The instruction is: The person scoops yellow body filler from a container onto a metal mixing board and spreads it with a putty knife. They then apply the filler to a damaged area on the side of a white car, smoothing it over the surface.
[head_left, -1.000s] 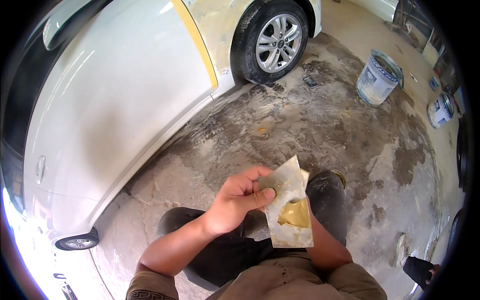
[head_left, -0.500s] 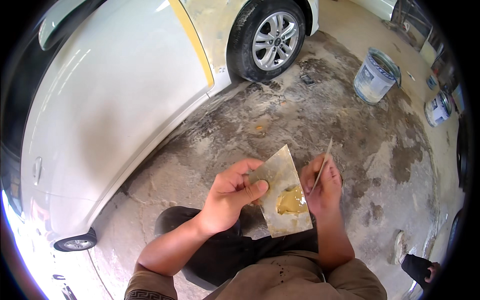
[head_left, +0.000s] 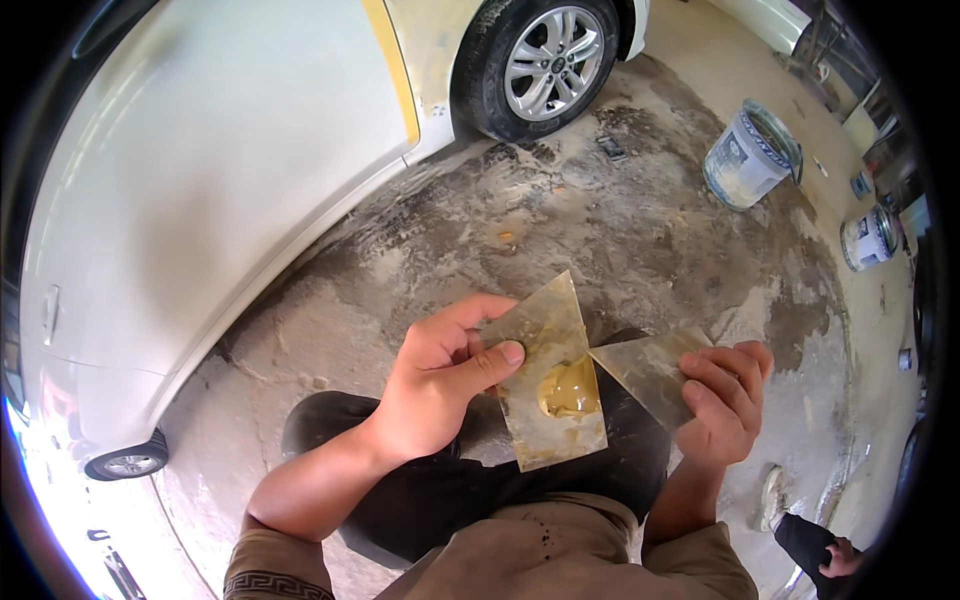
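A: What is each hand holding?

B: The left hand point(head_left: 425, 395) pinches the first plate point(head_left: 537, 335), a thin grey sheet, with its thumb on the upper face and fingers behind. The right hand point(head_left: 728, 405) has its fingers closed over the far end of the second plate point(head_left: 655, 368); I can't see its thumb.

A: Where's the paste?

B: The yellow paste point(head_left: 568, 390) sits in a glossy lump on the first plate, toward its right edge, with a thin smear above it.

A: And how do the plates meet?

B: The second plate's pointed corner comes right up to the first plate's right edge, just above the lump. Whether they touch, I can't tell.

A: Which step does this look like?

B: I'd judge it to be working the paste between the two plates, with the second as a scraper.

A: So what does the next move call for?

B: A firm left pinch, the first plate kept fairly flat so the lump doesn't slide off, and the second plate's edge laid low against the paste.

A: What's around them?

B: A white car point(head_left: 210, 190) to the left, and a bucket point(head_left: 745, 165) on the floor ahead, to the right.
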Demonstrator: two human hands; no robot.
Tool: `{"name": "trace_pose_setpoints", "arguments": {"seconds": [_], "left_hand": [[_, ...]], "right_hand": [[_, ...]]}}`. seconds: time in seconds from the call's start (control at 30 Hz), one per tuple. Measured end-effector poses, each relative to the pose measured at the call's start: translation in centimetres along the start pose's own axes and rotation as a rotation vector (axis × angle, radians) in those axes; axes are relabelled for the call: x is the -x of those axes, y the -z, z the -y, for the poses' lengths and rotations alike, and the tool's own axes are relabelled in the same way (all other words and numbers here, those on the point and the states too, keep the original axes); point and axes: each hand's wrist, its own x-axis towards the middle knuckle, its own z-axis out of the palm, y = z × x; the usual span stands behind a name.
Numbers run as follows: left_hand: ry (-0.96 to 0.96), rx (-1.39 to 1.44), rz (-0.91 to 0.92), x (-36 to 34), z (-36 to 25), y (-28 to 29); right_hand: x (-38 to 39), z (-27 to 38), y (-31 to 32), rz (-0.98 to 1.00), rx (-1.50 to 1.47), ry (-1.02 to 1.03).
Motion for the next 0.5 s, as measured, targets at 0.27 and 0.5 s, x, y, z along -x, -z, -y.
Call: {"name": "trace_pose_setpoints", "arguments": {"seconds": [0.27, 0.5], "left_hand": [[-0.025, 0.045, 0.02, -0.09, 0.13, -0.17], [-0.019, 0.023, 0.034, 0.13, -0.32, -0.16]], "right_hand": [[-0.17, 0.12, 0.09, 0.026, 0.09, 0.015], [-0.17, -0.29, -0.66, 0.011, 0.103, 0.021]]}}
